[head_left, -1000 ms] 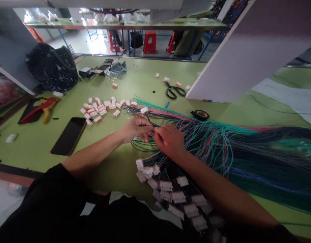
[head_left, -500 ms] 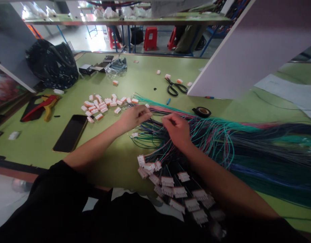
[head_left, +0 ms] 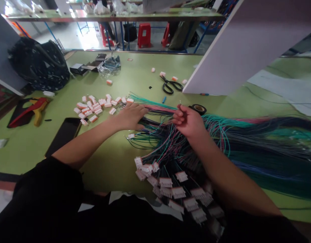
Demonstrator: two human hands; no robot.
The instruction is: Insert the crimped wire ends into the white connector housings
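My left hand (head_left: 132, 116) lies palm down with its fingers spread, over the left ends of the wires beside a pile of white and orange connectors (head_left: 91, 107). To its right, my right hand (head_left: 187, 120) is raised above the wire bundle (head_left: 221, 126), its thumb and forefinger pinched on a thin wire whose small metal tip (head_left: 180, 102) sticks up. Its other fingers are curled. Green, pink and dark wires run off to the right. Wired white connectors (head_left: 178, 192) hang or lie in a cluster near my body.
Black scissors (head_left: 168, 86), a roll of black tape (head_left: 199, 108) and a white panel (head_left: 221, 57) stand or lie beyond the wires. On the left are a phone (head_left: 63, 135), a red and yellow tool (head_left: 35, 109) and a dark bag (head_left: 40, 65).
My right hand has moved right and turned palm up, with a wire tip now showing above its fingers. My left hand has opened flat over the wire ends. The view has shifted slightly.
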